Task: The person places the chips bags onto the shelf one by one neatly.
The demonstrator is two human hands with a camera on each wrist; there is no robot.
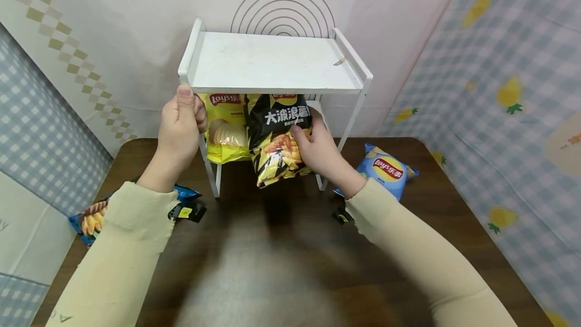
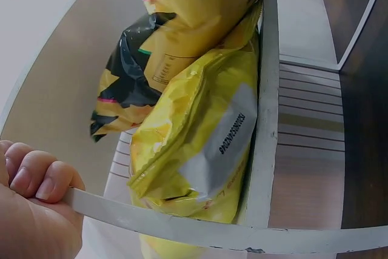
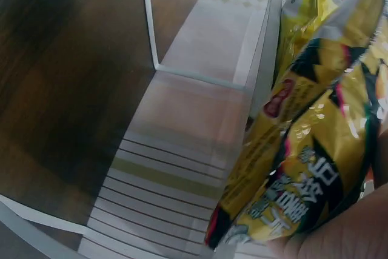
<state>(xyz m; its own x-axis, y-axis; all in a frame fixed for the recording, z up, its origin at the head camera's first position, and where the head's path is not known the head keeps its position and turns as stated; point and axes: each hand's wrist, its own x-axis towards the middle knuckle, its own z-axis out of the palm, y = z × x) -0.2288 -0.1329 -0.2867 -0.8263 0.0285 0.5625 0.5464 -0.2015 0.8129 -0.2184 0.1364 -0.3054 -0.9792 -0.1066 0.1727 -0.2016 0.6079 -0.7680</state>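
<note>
The glossy black-and-yellow plastic crisp bag (image 1: pixel 274 143) with large white lettering is puffed out and would probably handle as very light, soft and springy, its slick film apt to slide under a loose pinch. The crisps inside are likely brittle, so a broad hold along a side edge should serve better than a squeeze across the full middle. The bag is under the top board of the white two-tier shelf rack (image 1: pixel 272 62), tilted, its lower end hanging forward of the front edge and lower than its neighbour's; whether anything supports it from beneath cannot be told.

The person's bare right hand (image 1: pixel 323 149) pinches the bag at its right side, thumb on the printed front and fingers behind the edge, so most of the bag lies to the left of the grip.

Just beside it on the left stands the bright yellow plastic crisp bag (image 1: pixel 227 132) with a red label. Farther out, the person's bare left hand (image 1: pixel 181 117) has its fingers curled round the rack's front left upright, below the top board. The light-blue plastic crisp bag (image 1: pixel 388 174) lies on the dark brown wooden table (image 1: pixel 272 276) near the right forearm
</note>
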